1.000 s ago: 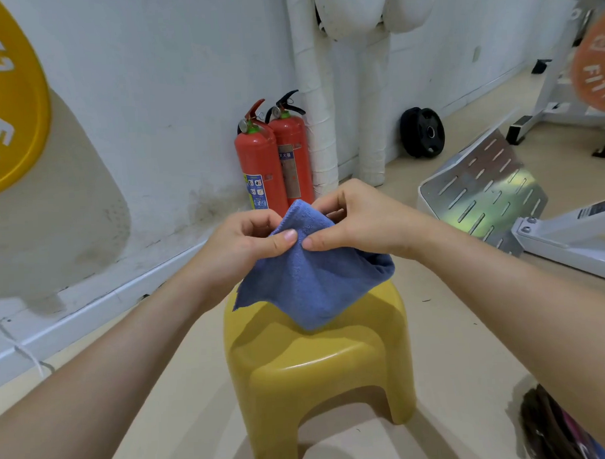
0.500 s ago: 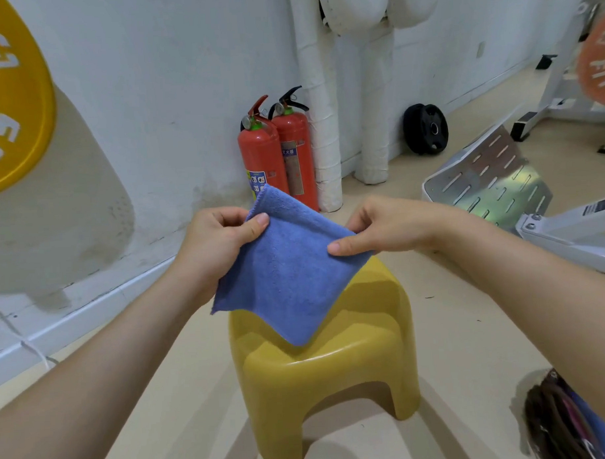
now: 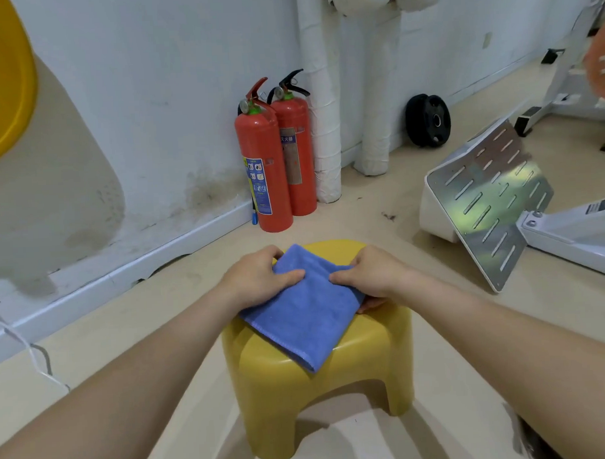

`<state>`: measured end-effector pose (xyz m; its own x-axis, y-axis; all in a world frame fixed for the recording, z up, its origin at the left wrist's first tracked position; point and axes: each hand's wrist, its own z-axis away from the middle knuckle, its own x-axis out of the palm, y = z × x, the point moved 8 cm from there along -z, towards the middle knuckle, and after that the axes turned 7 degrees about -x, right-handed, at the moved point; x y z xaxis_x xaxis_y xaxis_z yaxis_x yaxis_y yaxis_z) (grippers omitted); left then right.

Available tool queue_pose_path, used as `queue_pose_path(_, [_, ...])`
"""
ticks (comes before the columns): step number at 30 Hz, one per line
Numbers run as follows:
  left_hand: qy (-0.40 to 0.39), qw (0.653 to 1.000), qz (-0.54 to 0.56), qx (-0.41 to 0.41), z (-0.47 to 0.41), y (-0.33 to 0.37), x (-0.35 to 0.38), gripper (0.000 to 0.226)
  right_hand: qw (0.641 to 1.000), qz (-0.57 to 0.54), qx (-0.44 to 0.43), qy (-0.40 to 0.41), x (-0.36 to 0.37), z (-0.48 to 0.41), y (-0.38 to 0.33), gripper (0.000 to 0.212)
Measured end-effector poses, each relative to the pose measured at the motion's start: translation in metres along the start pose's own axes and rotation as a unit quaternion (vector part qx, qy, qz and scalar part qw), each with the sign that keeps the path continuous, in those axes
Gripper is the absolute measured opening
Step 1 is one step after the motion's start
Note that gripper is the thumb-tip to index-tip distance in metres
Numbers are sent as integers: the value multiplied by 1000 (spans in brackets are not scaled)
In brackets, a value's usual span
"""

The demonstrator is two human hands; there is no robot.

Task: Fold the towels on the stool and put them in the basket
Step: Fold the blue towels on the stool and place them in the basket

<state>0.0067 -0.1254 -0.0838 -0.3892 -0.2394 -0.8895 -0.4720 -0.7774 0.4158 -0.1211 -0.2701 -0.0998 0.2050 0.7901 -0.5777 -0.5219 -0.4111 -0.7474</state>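
head view: the blue towel [image 3: 304, 311] lies on the seat of the yellow plastic stool [image 3: 320, 393], folded to a smaller rectangle, with its near corner hanging over the stool's front edge. the left hand [image 3: 258, 280] holds the towel's left side, thumb flat on top and fingers curled at the far corner. the right hand [image 3: 371, 273] pinches the right side, thumb on top and fingertips showing under the cloth. so both hands are closed on the towel.

the towel looks like soft microfibre: light, limp, with a stitched hem. it will probably sag and unfold if lifted by one corner, so the safer hold is along the folded edge or both sides together, pressed flat first (the stool's smooth plastic top gives it little to cling to).

writing: two red fire extinguishers [image 3: 274, 161] stand against the wall. the front one has a blue and yellow pictogram label, the rear one a grey label with chinese characters too small to read surely. a yellow disc [image 3: 4, 85] at the left and an orange disc [image 3: 602, 61] at the right show cut-off white letters. a dark shape [image 3: 533, 441] at the bottom right may be the basket, though i cannot tell.
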Motion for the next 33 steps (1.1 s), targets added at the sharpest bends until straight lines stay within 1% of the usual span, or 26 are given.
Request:
queue_pose_path(2, [-94,995,36,4,-2,2,5,52,997,71,-1,-28,-1,1,-2,31])
queue_pose_path(3, [-108,993,41,22,-2,6,5,54,994,95,10,-57,0,3,0,32])
queue_pose_path(4, [-89,994,25,52,-2,12,2,55,989,113,23,-87,1,6,1,33])
queue_pose_path(6, [9,991,-42,130,0,32,-5,56,982,124,46,-136,1,10,5,34])
queue_pose_path(7, [60,983,-74,159,1,42,-9,56,980,120,55,-150,-1,11,7,35])
queue_pose_path(8, [96,976,-96,171,1,49,-12,55,978,119,61,-160,-4,11,9,34])
queue_pose_path(9, [109,974,-112,163,-3,51,-14,55,976,122,65,-167,-6,11,12,34])
queue_pose_path(11, [94,976,-160,115,-13,44,-10,56,971,142,66,-183,-9,13,16,36])
queue_pose_path(13, [82,970,-218,75,-16,30,0,59,963,175,59,-196,-9,13,18,40])
queue_pose_path(14, [93,963,-244,65,-16,26,2,60,959,201,51,-195,-9,13,16,42])
queue_pose_path(16, [151,949,-268,73,-9,25,-5,57,944,284,21,-164,-13,11,7,46])
queue_pose_path(18, [207,946,-217,124,9,40,-19,43,927,363,-42,-85,-25,7,-11,43])
queue_pose_path(19, [213,947,-180,159,23,52,-23,34,925,368,-88,-42,-31,6,-22,37])
queue_pose_path(20, [198,948,-157,193,39,66,-22,29,927,345,-146,-8,-36,7,-35,30])
queue_pose_path(21, [166,949,-158,218,56,79,-14,31,927,312,-207,2,-37,11,-47,23])
queue_pose_path(22, [128,947,-184,229,72,89,0,37,926,278,-255,-14,-34,15,-55,19])
queue_pose_path(23, [96,942,-225,229,86,93,17,46,926,251,-279,-52,-27,19,-58,18])
queue_pose_path(24, [74,935,-267,223,95,94,32,54,923,240,-283,-102,-18,23,-58,19])
queue_pose_path(25, [65,928,-298,215,100,91,42,60,916,253,-272,-151,-7,28,-54,25])
queue_pose_path(27, [63,920,-328,202,100,84,51,62,895,313,-234,-215,5,32,-40,46])
queue_pose_path(29, [51,921,-328,204,94,78,50,52,874,364,-214,-242,8,34,-31,66])
queue_pose_path(30, [44,928,-311,203,90,76,46,43,864,383,-221,-240,9,34,-29,72])
queue_pose_path(32, [24,949,-256,182,80,68,34,23,853,408,-251,-209,13,35,-27,73])
queue_pose_path(33, [12,959,-230,166,75,63,29,14,851,409,-272,-184,16,35,-27,67])
